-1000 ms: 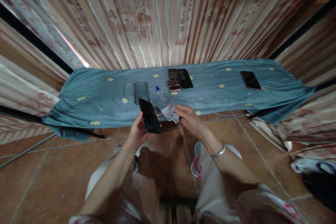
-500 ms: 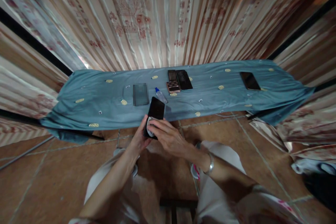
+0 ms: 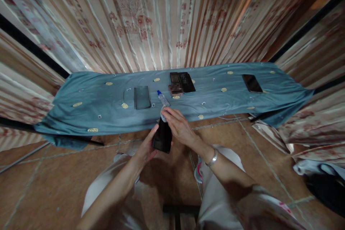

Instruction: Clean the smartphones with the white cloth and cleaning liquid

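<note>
A black smartphone (image 3: 162, 137) is gripped along its edges by my left hand (image 3: 146, 148), just in front of the bench. Pinched under the fingers of my right hand (image 3: 180, 125) is a pale wiping cloth (image 3: 163, 114), pressed against the phone's far end. Part of the cloth is hidden by those fingers. Right beyond the phone, a small clear bottle (image 3: 164, 99) with a blue cap lies on its side.
A blue-green patterned cloth (image 3: 107, 97) covers the long bench. On it lie a blurred grey-blue flat item (image 3: 142, 97), a dark phone with a marked screen (image 3: 187, 82), small blurred brown items (image 3: 175, 89) and another phone (image 3: 252, 83). Curtains (image 3: 159, 21) hang behind.
My right hand with the cloth has moved from the phone's near end to its far end. The phone has come slightly nearer to me and its tilt has changed.
</note>
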{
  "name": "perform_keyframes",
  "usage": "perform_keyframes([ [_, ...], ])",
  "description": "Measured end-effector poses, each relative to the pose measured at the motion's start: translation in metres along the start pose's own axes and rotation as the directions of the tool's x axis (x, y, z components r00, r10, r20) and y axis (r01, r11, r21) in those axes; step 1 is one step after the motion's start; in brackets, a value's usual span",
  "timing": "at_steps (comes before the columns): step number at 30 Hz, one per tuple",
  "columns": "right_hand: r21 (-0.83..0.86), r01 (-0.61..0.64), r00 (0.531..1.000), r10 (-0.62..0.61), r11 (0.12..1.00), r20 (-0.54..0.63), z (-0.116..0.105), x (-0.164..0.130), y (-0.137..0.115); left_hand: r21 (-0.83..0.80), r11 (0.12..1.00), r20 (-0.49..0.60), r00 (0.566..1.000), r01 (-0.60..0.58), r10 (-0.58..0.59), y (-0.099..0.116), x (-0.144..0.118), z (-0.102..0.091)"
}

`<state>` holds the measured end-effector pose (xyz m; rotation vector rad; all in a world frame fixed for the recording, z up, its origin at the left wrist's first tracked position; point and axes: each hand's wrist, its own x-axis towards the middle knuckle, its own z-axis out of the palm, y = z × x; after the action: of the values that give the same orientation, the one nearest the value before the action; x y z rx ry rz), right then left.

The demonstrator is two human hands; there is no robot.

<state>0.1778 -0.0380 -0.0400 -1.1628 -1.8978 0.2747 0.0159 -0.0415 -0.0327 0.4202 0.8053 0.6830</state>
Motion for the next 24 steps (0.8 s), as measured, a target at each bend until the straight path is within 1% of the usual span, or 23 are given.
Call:
perform_keyframes([
  [4, -0.022, -0.01, 0.999, 0.009, 1.0, -0.037, -0.002, 0.003, 0.001, 0.047, 0.999, 0.011, 1.0, -0.003, 0.003, -0.001, -0.001, 0.001],
  [7, -0.023, 0.034, 0.999, -0.035, 0.999, -0.032, 0.001, 0.001, -0.004, 0.077, 0.994, 0.009, 0.997, -0.072, 0.072, -0.001, 0.002, -0.001],
  [10, -0.015, 0.076, 0.997, -0.076, 0.997, 0.009, 0.007, -0.003, -0.008, 0.086, 0.984, -0.005, 0.988, -0.154, 0.155, -0.002, 0.006, -0.003],
  [13, -0.008, 0.093, 0.995, -0.093, 0.996, 0.035, 0.01, -0.004, -0.008, 0.112, 0.974, 0.0, 0.98, -0.197, 0.199, -0.002, 0.009, -0.006],
  [15, -0.005, 0.082, 0.996, -0.081, 0.997, 0.026, 0.008, -0.002, -0.005, 0.142, 0.971, 0.017, 0.982, -0.19, 0.19, -0.003, 0.008, -0.006],
  [18, 0.006, 0.019, 1.0, -0.019, 1.0, -0.011, 0.003, 0.002, 0.001, 0.171, 0.973, 0.037, 0.988, -0.153, 0.149, -0.003, 0.004, -0.003],
  [24, 0.03, -0.098, 0.99, 0.1, 0.995, -0.097, -0.001, 0.005, 0.013, 0.163, 0.981, 0.082, 0.992, -0.11, 0.097, -0.003, -0.001, 0.003],
])
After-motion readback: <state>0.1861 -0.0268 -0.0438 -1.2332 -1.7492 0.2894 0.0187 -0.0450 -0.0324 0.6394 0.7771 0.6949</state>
